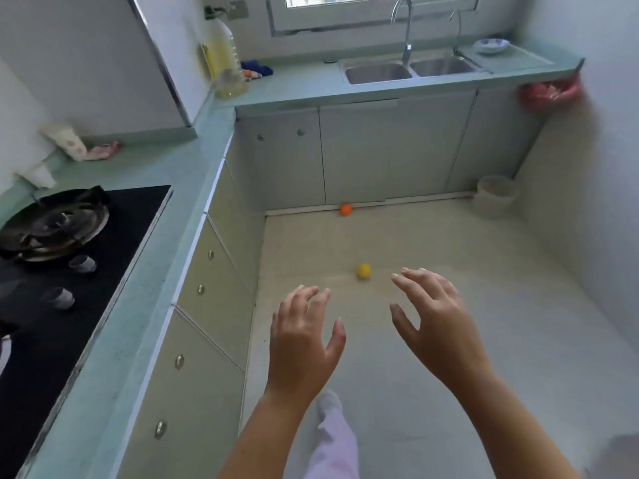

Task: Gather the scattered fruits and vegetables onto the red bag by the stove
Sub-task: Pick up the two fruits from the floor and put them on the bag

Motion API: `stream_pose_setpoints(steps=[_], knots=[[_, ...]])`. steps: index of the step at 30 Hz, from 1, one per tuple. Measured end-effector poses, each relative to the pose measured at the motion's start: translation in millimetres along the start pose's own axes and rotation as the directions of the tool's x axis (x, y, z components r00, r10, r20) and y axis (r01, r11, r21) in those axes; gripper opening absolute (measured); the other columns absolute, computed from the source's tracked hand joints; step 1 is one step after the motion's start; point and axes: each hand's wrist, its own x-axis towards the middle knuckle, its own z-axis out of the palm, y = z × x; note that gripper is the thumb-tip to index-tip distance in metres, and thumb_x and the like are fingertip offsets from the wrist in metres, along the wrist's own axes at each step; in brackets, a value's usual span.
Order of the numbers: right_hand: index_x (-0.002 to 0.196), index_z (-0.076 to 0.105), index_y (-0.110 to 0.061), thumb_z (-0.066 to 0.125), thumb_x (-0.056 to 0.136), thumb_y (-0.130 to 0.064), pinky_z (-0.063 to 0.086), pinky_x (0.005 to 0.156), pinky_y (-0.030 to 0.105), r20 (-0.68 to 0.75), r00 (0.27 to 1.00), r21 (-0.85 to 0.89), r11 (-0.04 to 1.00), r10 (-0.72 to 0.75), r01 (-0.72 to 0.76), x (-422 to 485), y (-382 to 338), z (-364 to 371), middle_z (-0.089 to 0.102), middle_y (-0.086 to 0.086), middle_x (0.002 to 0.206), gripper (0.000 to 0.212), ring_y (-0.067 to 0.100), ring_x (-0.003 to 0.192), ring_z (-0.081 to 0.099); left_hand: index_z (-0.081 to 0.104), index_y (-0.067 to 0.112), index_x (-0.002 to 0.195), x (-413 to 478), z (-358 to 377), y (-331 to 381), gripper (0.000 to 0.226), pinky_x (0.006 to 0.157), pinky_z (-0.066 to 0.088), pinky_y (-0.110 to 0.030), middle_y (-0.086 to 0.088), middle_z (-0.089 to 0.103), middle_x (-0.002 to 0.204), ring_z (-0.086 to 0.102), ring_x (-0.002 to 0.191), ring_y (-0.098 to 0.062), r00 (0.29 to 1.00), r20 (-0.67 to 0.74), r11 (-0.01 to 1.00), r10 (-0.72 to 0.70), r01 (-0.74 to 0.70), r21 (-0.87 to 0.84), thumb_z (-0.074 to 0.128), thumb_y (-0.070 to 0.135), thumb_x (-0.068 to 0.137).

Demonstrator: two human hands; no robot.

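A yellow round fruit lies on the pale floor just beyond my fingertips. An orange fruit rests farther off against the base of the sink cabinet. My left hand and my right hand are both held out above the floor, fingers spread, palms empty. The stove with its black glass top sits on the counter at the left. A red plastic bag hangs at the far right end of the sink counter. No red bag shows beside the stove.
Green counters run along the left and back walls, with drawers below. A double sink and tap sit under the window. An oil bottle stands in the corner. A pale bin stands on the floor at the back right. My leg is below my hands.
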Motion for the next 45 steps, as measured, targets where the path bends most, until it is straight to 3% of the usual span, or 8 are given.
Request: stream_pose_setpoints(steps=[15, 25, 32, 37, 42, 45], knots=[[0.111, 0.062, -0.008, 0.044, 0.082, -0.034, 0.045, 0.086, 0.056, 0.012, 0.998, -0.066, 0.996, 0.063, -0.062, 215, 76, 84, 0.063, 0.013, 0.112, 0.042, 0.036, 0.108, 0.055, 0.062, 0.008, 0.109, 217, 120, -75, 0.041, 0.091, 0.044, -0.042, -0.012, 0.063, 0.108, 0.048, 0.110, -0.025, 1.000, 0.031, 0.995, -0.001, 0.004, -0.098, 0.047, 0.033, 0.080], [0.109, 0.063, -0.008, 0.045, 0.080, -0.033, 0.046, 0.084, 0.057, 0.029, 0.998, -0.031, 0.998, 0.059, -0.058, 311, 122, 139, 0.064, 0.013, 0.111, 0.042, 0.036, 0.106, 0.056, 0.062, 0.009, 0.110, 303, 185, -108, 0.041, 0.092, 0.043, -0.040, -0.010, 0.063, 0.109, 0.046, 0.112, -0.022, 0.997, 0.071, 0.997, -0.024, 0.029, -0.073, 0.048, 0.033, 0.081], [0.108, 0.064, -0.008, 0.045, 0.079, -0.033, 0.047, 0.084, 0.057, 0.033, 0.995, -0.012, 0.995, 0.097, -0.096, 409, 193, 182, 0.064, 0.013, 0.110, 0.042, 0.035, 0.106, 0.057, 0.063, 0.008, 0.110, 391, 260, -119, 0.042, 0.091, 0.044, -0.041, -0.010, 0.063, 0.108, 0.047, 0.111, -0.022, 0.992, 0.122, 0.998, -0.021, 0.028, -0.055, 0.048, 0.033, 0.080], [0.108, 0.063, -0.007, 0.045, 0.079, -0.032, 0.047, 0.084, 0.057, 0.003, 0.994, 0.001, 0.994, 0.107, -0.107, 486, 243, 193, 0.064, 0.013, 0.111, 0.042, 0.034, 0.106, 0.057, 0.062, 0.008, 0.110, 489, 311, -107, 0.042, 0.091, 0.044, -0.039, -0.009, 0.062, 0.109, 0.047, 0.110, -0.022, 0.992, 0.123, 0.991, 0.003, 0.014, -0.133, 0.049, 0.033, 0.079], [0.109, 0.063, -0.009, 0.044, 0.079, -0.033, 0.046, 0.085, 0.057, -0.002, 0.992, 0.009, 0.992, 0.125, -0.125, 543, 282, 202, 0.064, 0.012, 0.112, 0.043, 0.034, 0.107, 0.056, 0.062, 0.008, 0.111, 554, 348, -97, 0.042, 0.094, 0.037, -0.034, -0.009, 0.062, 0.112, 0.048, 0.111, -0.022, 0.994, 0.110, 0.987, 0.026, -0.008, -0.163, 0.049, 0.033, 0.079], [0.109, 0.063, -0.009, 0.044, 0.079, -0.034, 0.046, 0.086, 0.057, -0.013, 0.988, -0.002, 0.988, 0.155, -0.155, 561, 299, 207, 0.064, 0.011, 0.112, 0.043, 0.033, 0.107, 0.056, 0.063, 0.009, 0.110, 571, 368, -104, 0.042, 0.090, 0.044, -0.038, -0.008, 0.062, 0.111, 0.052, 0.108, -0.024, 0.990, 0.140, 0.988, 0.032, -0.009, -0.157, 0.049, 0.034, 0.079]])
